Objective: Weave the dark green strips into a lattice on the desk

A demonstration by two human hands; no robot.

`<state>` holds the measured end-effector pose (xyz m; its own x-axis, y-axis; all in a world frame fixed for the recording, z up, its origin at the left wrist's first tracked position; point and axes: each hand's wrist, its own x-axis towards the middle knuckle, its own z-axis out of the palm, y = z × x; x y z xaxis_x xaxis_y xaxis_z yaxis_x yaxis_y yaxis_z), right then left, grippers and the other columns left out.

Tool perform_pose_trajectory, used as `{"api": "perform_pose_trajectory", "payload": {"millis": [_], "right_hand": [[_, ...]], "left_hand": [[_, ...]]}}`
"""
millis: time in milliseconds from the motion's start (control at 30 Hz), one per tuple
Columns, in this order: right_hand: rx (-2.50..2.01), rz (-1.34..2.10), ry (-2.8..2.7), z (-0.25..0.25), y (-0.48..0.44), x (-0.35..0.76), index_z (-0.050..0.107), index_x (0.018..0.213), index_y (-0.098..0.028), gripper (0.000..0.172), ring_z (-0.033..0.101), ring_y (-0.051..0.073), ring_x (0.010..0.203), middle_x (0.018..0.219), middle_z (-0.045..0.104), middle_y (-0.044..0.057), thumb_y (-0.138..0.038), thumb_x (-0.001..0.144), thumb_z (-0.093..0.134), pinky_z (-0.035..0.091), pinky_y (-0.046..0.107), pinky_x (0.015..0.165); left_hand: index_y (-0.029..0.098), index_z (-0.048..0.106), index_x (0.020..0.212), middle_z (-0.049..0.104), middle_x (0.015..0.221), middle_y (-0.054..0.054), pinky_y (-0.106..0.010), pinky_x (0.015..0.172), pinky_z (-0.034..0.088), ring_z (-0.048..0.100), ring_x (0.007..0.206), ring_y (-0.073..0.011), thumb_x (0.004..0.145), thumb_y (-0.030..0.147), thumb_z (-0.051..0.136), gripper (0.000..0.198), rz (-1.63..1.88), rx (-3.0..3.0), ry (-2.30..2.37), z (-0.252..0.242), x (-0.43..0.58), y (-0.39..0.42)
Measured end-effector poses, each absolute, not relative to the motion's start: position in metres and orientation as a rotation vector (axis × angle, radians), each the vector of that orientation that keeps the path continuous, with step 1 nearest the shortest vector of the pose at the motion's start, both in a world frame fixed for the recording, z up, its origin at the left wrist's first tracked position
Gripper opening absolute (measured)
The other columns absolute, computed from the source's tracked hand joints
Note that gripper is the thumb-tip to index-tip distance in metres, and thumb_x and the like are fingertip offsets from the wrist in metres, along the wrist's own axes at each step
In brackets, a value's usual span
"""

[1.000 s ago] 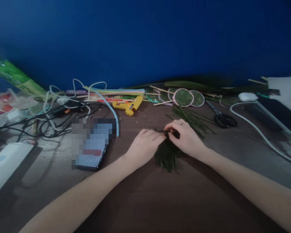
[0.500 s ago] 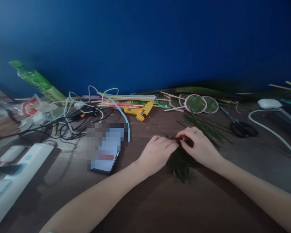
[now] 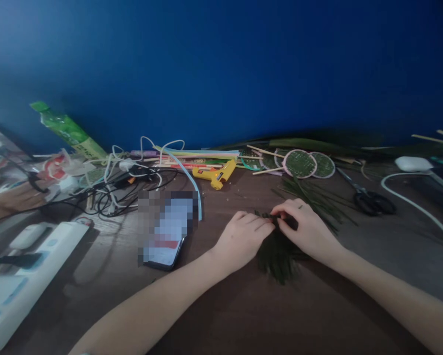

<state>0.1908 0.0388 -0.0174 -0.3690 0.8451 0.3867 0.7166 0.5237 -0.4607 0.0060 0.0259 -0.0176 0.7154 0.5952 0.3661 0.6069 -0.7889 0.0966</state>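
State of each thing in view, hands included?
Dark green thin-strip bundle: held, lower ends splayed.
Left hand: fingers bent over the bundle.
Right hand: pinching the bundle's top.
Yellow plastic glue gun: lying down, orange spot showing.
Black rectangular phone: flat, screen lit.
Black-handled metal scissors: lying down, blade gap unclear.
Green plastic bottle: capped, tilted.
White rectangular power strip: plugs in.

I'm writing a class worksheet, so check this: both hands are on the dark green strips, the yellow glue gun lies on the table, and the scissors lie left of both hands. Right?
Not quite: the head view shows the scissors right of the left hand and right hand. The rest stands.
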Motion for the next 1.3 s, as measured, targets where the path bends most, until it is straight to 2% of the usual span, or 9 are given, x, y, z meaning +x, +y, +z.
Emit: {"api": "perform_pose_trajectory", "payload": {"millis": [600,800,1033,1300], "right_hand": [[-1.244,0.263,-2.179,-0.0189,0.0397,0.1913,0.057,0.081,-0.018,0.015,0.050,0.019,0.073,0.071,0.056,0.004,-0.009,0.074,0.048,0.042,0.033,0.066],[-1.271,0.298,-2.167,-0.0180,0.0392,0.1926,0.057,0.082,-0.020,0.017,0.051,0.019,0.076,0.072,0.056,0.003,-0.008,0.073,0.048,0.042,0.033,0.068],[-1.324,0.322,-2.137,-0.0171,0.0393,0.1920,0.054,0.078,-0.020,0.015,0.050,0.019,0.074,0.072,0.054,0.003,-0.007,0.071,0.049,0.040,0.031,0.067],[-1.313,0.350,-2.109,-0.0174,0.0398,0.1931,0.053,0.079,-0.019,0.016,0.050,0.018,0.074,0.072,0.053,0.002,-0.007,0.070,0.050,0.041,0.031,0.067]], "left_hand": [[0.017,0.052,0.104,0.065,0.105,0.000,-0.030,0.082,0.040,0.058,0.095,-0.0134,0.089,0.011,0.036,0.022,-0.616,-2.915,-1.041,-0.0170,0.0058,0.0258],[0.018,0.048,0.107,0.063,0.110,-0.001,-0.031,0.079,0.042,0.058,0.092,-0.0161,0.085,0.009,0.042,0.025,-0.668,-2.942,-1.248,-0.0108,0.0084,0.0251],[0.018,0.046,0.103,0.061,0.100,-0.002,-0.033,0.079,0.043,0.057,0.093,-0.0184,0.077,0.011,0.051,0.027,-0.705,-2.965,-1.472,-0.0095,0.0103,0.0263],[0.018,0.044,0.107,0.059,0.104,-0.003,-0.034,0.084,0.042,0.053,0.097,-0.0186,0.079,0.013,0.051,0.030,-0.692,-3.043,-1.449,-0.0086,0.0100,0.0271]]}}
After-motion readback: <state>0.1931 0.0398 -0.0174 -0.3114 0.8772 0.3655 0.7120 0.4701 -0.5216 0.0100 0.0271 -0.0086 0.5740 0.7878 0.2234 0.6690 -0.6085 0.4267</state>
